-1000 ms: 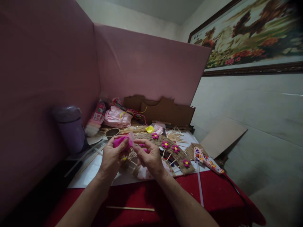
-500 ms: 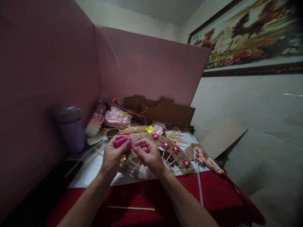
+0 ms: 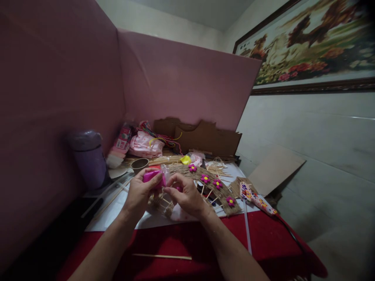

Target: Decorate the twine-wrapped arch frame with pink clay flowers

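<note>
My left hand [image 3: 142, 191] is closed around a bag of magenta modelling clay [image 3: 152, 178], whose clear plastic end sticks up on the right. Close beside that end, my right hand [image 3: 186, 195] has its thumb and index finger pinched together; what lies between them is too small to make out. A bit of magenta shows among the right fingers, and I cannot tell whether it is held or lies behind. Under and beyond both hands sits a twine-wrapped arch [image 3: 202, 173] with thin sticks and several magenta clay flowers [image 3: 217, 183] with yellow centres.
On the right lies a flower-patterned glue gun [image 3: 254, 198] with a glue stick [image 3: 247, 230]. A brown cup [image 3: 140, 164] and a purple tumbler [image 3: 90, 164] stand left. Bamboo sticks, a yellow packet [image 3: 185, 159] and cardboard [image 3: 208, 136] are behind. One stick [image 3: 161, 256] lies on the red cloth [image 3: 175, 242].
Both hands stay close together with small finger movements. My right fingertips have shifted slightly at the bag's plastic end. A yellow bead-like ball below my left hand is now hidden.
</note>
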A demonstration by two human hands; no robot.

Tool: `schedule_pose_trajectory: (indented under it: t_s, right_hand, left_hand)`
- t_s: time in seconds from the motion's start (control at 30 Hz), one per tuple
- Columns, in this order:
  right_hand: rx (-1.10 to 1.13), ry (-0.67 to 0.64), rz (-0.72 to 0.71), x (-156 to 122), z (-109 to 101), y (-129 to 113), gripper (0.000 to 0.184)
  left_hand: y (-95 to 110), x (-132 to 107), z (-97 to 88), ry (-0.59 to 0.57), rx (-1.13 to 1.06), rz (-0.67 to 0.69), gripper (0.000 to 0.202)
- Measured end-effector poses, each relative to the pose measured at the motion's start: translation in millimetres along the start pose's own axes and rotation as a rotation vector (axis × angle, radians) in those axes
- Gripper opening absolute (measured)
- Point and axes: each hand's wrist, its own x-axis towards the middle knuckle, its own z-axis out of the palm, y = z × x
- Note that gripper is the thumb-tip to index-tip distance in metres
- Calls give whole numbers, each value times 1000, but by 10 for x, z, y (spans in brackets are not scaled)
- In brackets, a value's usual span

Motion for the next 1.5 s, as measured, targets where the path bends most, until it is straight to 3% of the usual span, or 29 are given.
schedule_pose_trajectory:
  t_s: [0.2,0.53,0.83,0.93,1.03,1.13,1.23,1.3,1.5]
  right_hand:
    - [51,-20,-14,9,-14,4,13]
    - [92,-174,22,16,-77,33,14]
    - [127,-194,77,9,-39,3,21]
    - [153,-126,55,9,-43,-33,23]
    - [168,133,-20,19,-75,-58,26]
    - [-27,292,-70,25,-83,-49,31]
    - [-276,257,-61,14,-38,-21,30]
    - [-322,220,-82,4,-2,-7,29]
    - [-57,138,-95,-1,-4,-39,34]
  left_hand:
    - [13,5,-13,-28,-39,-53,40]
    - [32,-16,-3,-32,0,-124,48]
    - [-10,-4,-15,-88,3,-154,42]
    - [15,-2,-17,-56,-28,-131,38]
    - [54,8,-30,30,-102,-99,35]
    - [76,6,-31,75,-183,-106,35]
    - [76,-19,-10,20,-225,-122,33]
    - [70,-34,2,-48,-215,-129,29]
    - [66,-30,-18,-113,-188,-150,38]
